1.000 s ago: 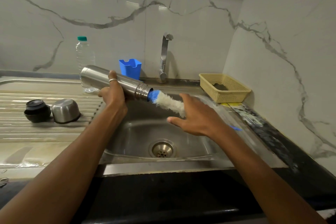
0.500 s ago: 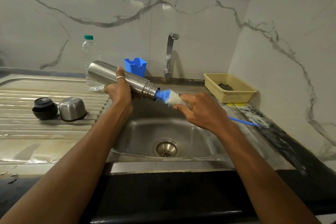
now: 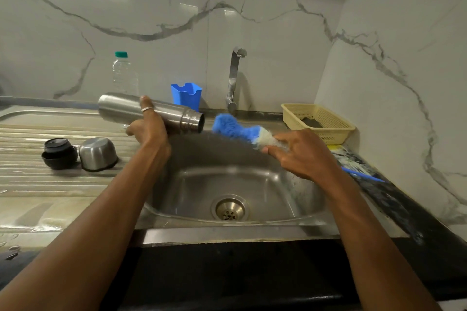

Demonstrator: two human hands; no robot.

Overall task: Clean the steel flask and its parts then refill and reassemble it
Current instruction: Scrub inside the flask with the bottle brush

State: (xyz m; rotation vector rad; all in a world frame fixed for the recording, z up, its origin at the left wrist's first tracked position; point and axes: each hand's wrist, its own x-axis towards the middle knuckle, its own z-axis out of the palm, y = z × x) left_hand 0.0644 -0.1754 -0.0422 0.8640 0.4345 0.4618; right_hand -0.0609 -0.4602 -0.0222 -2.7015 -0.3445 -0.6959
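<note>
Scrubbing of the body looks to be the step in hand, seen from the head camera. The cylindrical brushed-steel flask [image 3: 118, 108] is open and in pieces. It is held on its side above the left rim of the stainless-steel sink [image 3: 255, 184], with its threaded mouth pointing right over the basin.

The blue-and-white bristle bottle brush [image 3: 235, 130] hangs over the basin too. Its blue tip is just beside the mouth, fully outside it and not touching.

The flask's black plastic stopper [image 3: 59, 153] and domed steel cup lid [image 3: 97, 154] sit side by side on the ribbed bench [image 3: 38, 197] left of the sink. Whether they have been washed I cannot tell.

By my reading the task is early. Rinsing, the two small parts, refilling and screwing everything together all remain. The clear plastic water bottle with a green cap [image 3: 123, 73], standing behind the sink's left end, is a likely source for the refill.

The left hand [image 3: 149, 131] reaches forward with its forearm over the sink's left edge. Its grip is clamped around the middle of the flask from below, with one ringed finger lying over the top.

The right hand [image 3: 303, 154] comes in above the sink's right side. Its grip is closed on the white bristles at the base of the brush head, and the thin blue handle trails out past the wrist.
</note>
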